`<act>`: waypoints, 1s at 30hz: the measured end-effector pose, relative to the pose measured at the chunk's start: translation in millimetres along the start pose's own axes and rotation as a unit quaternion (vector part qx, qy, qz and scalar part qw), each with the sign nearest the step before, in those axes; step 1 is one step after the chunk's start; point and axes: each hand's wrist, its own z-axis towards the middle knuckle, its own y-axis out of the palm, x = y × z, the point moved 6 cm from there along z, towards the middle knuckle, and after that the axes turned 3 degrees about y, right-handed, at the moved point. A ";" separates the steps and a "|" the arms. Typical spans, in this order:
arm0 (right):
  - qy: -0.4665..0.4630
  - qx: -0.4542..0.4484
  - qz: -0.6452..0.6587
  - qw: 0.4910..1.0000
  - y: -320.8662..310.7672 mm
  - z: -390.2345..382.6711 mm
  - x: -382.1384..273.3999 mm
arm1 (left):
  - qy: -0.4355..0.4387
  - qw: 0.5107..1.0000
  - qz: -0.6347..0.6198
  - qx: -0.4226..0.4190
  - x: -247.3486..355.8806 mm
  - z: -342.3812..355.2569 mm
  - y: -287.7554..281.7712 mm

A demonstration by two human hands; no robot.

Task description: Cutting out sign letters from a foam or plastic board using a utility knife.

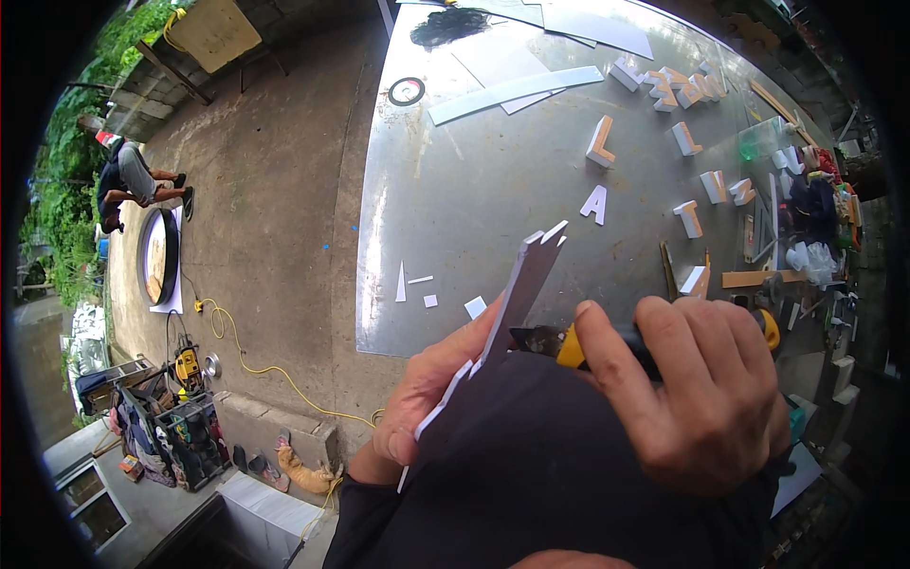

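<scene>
Centrally, our left grip [434, 379] pinching a notched board [517, 294], our right grip [690, 403] wrapped round a cutter [571, 351] — block letters [682, 140] upper right.

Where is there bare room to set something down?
Bare patches of metal table: between the round disc, flat white letter and small offcuts; and right of that letter, before a thick letter. Crowded: the upper right letter cluster and around the crumpled plastic.
</scene>
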 end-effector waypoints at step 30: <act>-0.106 0.073 -0.006 0.992 10.8 5.9 25.9 | 0.157 0.985 0.008 -0.074 -15.3 -1.3 -0.5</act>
